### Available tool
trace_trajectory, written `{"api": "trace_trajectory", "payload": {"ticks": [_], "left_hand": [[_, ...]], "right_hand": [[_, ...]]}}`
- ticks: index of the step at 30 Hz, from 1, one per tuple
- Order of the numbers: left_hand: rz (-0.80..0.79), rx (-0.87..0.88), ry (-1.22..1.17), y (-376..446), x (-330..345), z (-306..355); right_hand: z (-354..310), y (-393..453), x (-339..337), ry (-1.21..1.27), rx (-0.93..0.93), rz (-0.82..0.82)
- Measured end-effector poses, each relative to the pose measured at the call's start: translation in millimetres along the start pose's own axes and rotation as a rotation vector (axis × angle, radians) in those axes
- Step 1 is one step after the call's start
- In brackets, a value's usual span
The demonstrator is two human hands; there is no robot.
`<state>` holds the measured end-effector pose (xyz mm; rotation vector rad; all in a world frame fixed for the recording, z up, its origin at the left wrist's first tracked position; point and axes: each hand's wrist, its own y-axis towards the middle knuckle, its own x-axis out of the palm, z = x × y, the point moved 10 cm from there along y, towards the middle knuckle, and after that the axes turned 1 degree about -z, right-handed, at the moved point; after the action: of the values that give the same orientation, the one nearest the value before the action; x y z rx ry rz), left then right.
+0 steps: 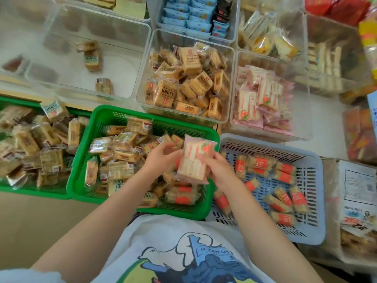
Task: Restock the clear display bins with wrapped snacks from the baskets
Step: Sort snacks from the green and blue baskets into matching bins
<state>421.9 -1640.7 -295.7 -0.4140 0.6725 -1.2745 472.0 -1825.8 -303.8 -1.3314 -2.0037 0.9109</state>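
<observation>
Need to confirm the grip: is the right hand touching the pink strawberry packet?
Touching. Head view shows the right hand fingers curled round the pink strawberry packet's right edge.

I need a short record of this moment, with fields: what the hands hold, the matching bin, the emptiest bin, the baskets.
held item: pink strawberry snack pack, gripped by left hand and right hand
matching bin: clear bin of pink packs, far right of the hands
emptiest bin: clear bin at far left, three packs inside
baskets: two green baskets, one blue basket with orange-label packs
</observation>
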Motion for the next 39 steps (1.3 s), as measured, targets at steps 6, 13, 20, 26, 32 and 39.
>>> {"api": "trace_trajectory", "payload": {"ticks": [6,13,20,26,32,39], "left_hand": [[-0.301,0.016,-0.423,-5.2,39.1,50.7],[-0.285,0.106,-0.437,4.3,63.7,115.9],[-0.232,0.249,-0.167,3.6,114.8,178.8],[0.016,0.532,1.054,31.2,156.1,179.9],[0.023,0.476,1.338,46.3,173.6,133.6],[0.001,0.466,1.309,49.1,171.4,133.0]], "right_hand": [[-64.9,-27.6,-13.6,0.347,-0.256,-0.192],[-97.0,-59.9,-80.0,0.304,-0.321,-0.087],[-101.8,-65.9,-137.6,0.179,-0.248,0.008],[-121.3,-41.6,-227.7,0.421,-0.21,0.29],[-153.5,11.2,-251.8,0.649,-0.169,0.24],[-119.0,15.1,-242.2,0.59,-0.057,0.228]]}}
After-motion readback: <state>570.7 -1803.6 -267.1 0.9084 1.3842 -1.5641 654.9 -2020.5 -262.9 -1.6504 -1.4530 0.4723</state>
